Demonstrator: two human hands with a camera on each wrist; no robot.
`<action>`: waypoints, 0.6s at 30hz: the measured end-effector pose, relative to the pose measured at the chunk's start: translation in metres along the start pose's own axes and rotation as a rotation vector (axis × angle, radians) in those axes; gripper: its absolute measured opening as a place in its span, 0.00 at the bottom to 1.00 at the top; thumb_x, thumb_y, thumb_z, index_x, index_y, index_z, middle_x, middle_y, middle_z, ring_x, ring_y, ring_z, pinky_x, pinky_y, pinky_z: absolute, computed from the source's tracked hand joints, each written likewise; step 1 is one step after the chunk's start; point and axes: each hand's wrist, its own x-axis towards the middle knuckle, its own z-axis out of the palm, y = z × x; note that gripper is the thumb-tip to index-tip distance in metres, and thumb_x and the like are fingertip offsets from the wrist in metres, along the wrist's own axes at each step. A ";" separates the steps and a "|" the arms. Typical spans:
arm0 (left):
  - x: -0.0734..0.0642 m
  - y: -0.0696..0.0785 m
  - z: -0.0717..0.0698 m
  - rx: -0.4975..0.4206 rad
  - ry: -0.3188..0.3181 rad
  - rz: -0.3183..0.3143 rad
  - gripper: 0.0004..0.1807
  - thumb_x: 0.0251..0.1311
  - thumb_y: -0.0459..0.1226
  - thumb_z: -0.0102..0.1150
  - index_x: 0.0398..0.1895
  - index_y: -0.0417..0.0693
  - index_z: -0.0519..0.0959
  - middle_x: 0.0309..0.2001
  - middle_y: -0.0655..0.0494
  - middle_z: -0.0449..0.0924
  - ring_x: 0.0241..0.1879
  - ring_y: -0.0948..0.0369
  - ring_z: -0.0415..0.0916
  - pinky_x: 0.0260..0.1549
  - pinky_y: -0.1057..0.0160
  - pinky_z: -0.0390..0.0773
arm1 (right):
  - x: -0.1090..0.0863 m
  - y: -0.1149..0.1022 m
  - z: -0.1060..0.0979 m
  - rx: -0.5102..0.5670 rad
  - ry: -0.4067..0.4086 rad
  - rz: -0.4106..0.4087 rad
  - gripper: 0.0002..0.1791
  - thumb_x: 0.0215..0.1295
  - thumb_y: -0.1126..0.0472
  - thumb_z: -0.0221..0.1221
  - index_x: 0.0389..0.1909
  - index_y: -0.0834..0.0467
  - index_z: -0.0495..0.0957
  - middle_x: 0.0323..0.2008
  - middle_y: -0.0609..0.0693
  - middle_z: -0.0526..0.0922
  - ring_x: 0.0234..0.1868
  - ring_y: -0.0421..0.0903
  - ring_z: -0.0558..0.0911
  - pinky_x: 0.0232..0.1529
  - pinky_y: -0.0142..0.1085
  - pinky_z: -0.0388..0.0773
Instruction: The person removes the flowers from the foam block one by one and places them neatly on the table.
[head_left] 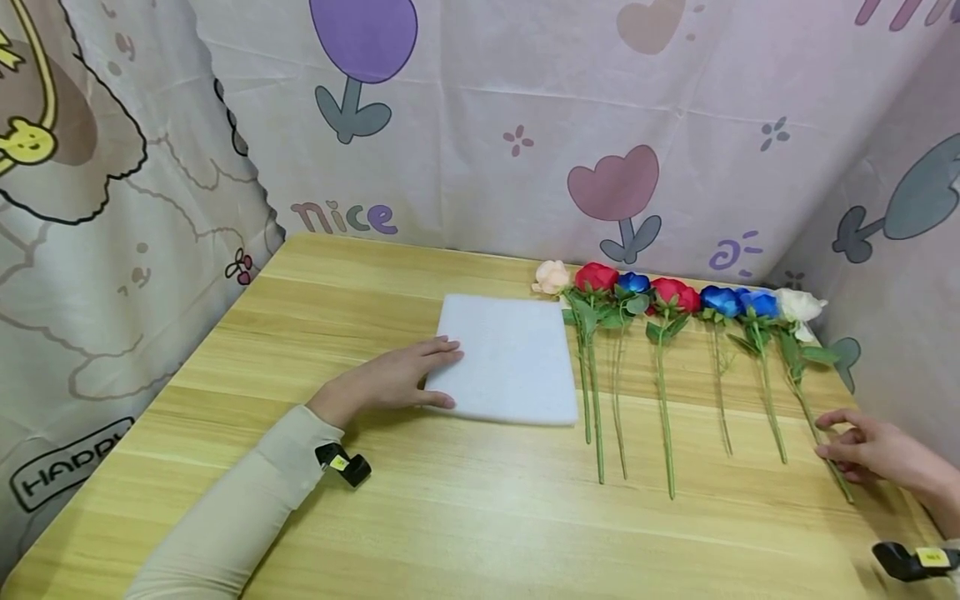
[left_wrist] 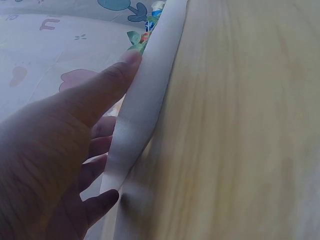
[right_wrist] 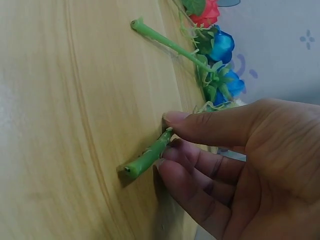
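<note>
A white square foam pad lies flat near the middle of the table. My left hand rests at its left side, fingers on the top and thumb at the near corner. In the left wrist view the fingers of that left hand reach along the pad's edge. At the far right, my right hand pinches the lower stem of a white artificial flower, which lies on the table. The cut end of that stem pokes out past the thumb and fingers in the right wrist view.
Left of the white flower lies a row of artificial flowers: blue ones, red ones and a pale peach one, stems pointing to the near side. A printed curtain hangs behind the wooden table.
</note>
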 end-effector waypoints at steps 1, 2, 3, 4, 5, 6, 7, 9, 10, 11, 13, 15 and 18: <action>0.000 0.000 -0.001 -0.002 0.000 0.001 0.51 0.56 0.71 0.50 0.76 0.52 0.57 0.77 0.59 0.48 0.76 0.56 0.42 0.71 0.51 0.51 | 0.000 0.000 0.000 -0.001 -0.001 0.001 0.28 0.71 0.64 0.56 0.59 0.79 0.55 0.28 0.51 0.79 0.23 0.45 0.75 0.23 0.36 0.76; 0.000 0.000 -0.001 0.000 -0.001 -0.002 0.51 0.56 0.71 0.50 0.76 0.53 0.57 0.77 0.59 0.47 0.76 0.56 0.41 0.71 0.51 0.51 | 0.000 0.000 0.000 -0.003 -0.006 0.000 0.29 0.72 0.64 0.56 0.59 0.79 0.54 0.27 0.51 0.78 0.23 0.45 0.74 0.23 0.36 0.75; 0.000 0.000 -0.001 -0.002 -0.001 0.001 0.51 0.56 0.71 0.50 0.76 0.53 0.57 0.77 0.59 0.48 0.76 0.56 0.41 0.71 0.51 0.51 | 0.000 0.000 -0.001 -0.005 -0.011 -0.003 0.30 0.72 0.62 0.56 0.60 0.79 0.54 0.27 0.51 0.78 0.23 0.45 0.74 0.23 0.36 0.75; 0.000 -0.001 -0.001 -0.003 -0.002 0.002 0.51 0.56 0.71 0.50 0.76 0.53 0.57 0.77 0.59 0.48 0.76 0.56 0.42 0.71 0.51 0.51 | 0.001 -0.001 -0.002 -0.006 -0.017 -0.005 0.32 0.72 0.61 0.57 0.60 0.79 0.53 0.27 0.50 0.77 0.23 0.45 0.73 0.23 0.36 0.74; 0.000 -0.001 -0.002 -0.004 -0.002 0.004 0.51 0.56 0.71 0.50 0.76 0.52 0.57 0.77 0.58 0.48 0.76 0.55 0.42 0.71 0.50 0.51 | 0.001 -0.002 -0.002 -0.002 -0.021 -0.005 0.33 0.72 0.60 0.57 0.61 0.79 0.53 0.26 0.50 0.76 0.22 0.45 0.72 0.22 0.36 0.74; 0.000 -0.001 -0.002 -0.004 -0.004 0.005 0.51 0.56 0.71 0.50 0.76 0.52 0.57 0.77 0.58 0.48 0.76 0.55 0.42 0.71 0.50 0.51 | 0.000 -0.003 -0.002 0.000 -0.024 -0.010 0.33 0.72 0.60 0.57 0.61 0.79 0.52 0.25 0.50 0.75 0.22 0.44 0.72 0.22 0.36 0.73; 0.000 -0.002 -0.002 -0.001 -0.006 0.006 0.51 0.56 0.71 0.50 0.76 0.52 0.57 0.77 0.58 0.48 0.76 0.55 0.42 0.71 0.50 0.51 | 0.000 -0.003 -0.003 -0.004 -0.028 -0.023 0.33 0.72 0.60 0.56 0.61 0.80 0.51 0.23 0.50 0.74 0.21 0.44 0.71 0.21 0.36 0.71; 0.000 -0.003 -0.002 -0.003 -0.009 0.007 0.52 0.55 0.71 0.49 0.76 0.52 0.57 0.77 0.57 0.48 0.76 0.54 0.43 0.70 0.50 0.52 | -0.001 -0.005 -0.003 -0.022 -0.018 -0.047 0.32 0.73 0.61 0.55 0.61 0.79 0.51 0.21 0.51 0.73 0.19 0.44 0.70 0.20 0.36 0.70; 0.001 -0.004 -0.002 -0.004 -0.011 0.006 0.52 0.55 0.71 0.49 0.76 0.52 0.57 0.77 0.57 0.48 0.75 0.54 0.43 0.70 0.50 0.52 | -0.002 -0.007 -0.003 -0.045 -0.005 -0.056 0.31 0.73 0.60 0.55 0.61 0.79 0.52 0.20 0.51 0.72 0.18 0.44 0.69 0.19 0.35 0.69; 0.002 -0.004 -0.002 -0.004 -0.011 0.008 0.52 0.55 0.71 0.49 0.76 0.52 0.57 0.77 0.57 0.48 0.75 0.54 0.43 0.70 0.51 0.52 | -0.003 -0.009 -0.003 -0.077 0.016 -0.067 0.31 0.73 0.60 0.55 0.61 0.79 0.53 0.21 0.51 0.72 0.18 0.44 0.70 0.19 0.35 0.69; 0.004 -0.006 -0.003 0.001 -0.005 0.012 0.51 0.56 0.71 0.48 0.76 0.52 0.58 0.77 0.57 0.50 0.75 0.54 0.45 0.70 0.51 0.52 | -0.004 -0.014 -0.004 -0.150 0.061 -0.092 0.30 0.74 0.58 0.54 0.59 0.79 0.56 0.23 0.51 0.73 0.19 0.44 0.71 0.19 0.36 0.70; 0.007 -0.007 -0.004 0.007 0.010 0.026 0.50 0.57 0.70 0.49 0.75 0.51 0.59 0.76 0.55 0.52 0.74 0.53 0.48 0.70 0.51 0.53 | -0.005 -0.021 -0.004 -0.219 0.103 -0.097 0.31 0.75 0.54 0.53 0.59 0.78 0.58 0.26 0.52 0.75 0.21 0.45 0.73 0.20 0.36 0.72; 0.009 -0.008 -0.006 0.027 0.032 0.043 0.47 0.59 0.68 0.50 0.74 0.48 0.62 0.74 0.52 0.56 0.73 0.51 0.51 0.70 0.50 0.55 | -0.002 -0.035 -0.001 -0.263 0.129 -0.114 0.34 0.74 0.49 0.53 0.59 0.77 0.60 0.32 0.56 0.78 0.26 0.46 0.77 0.23 0.37 0.77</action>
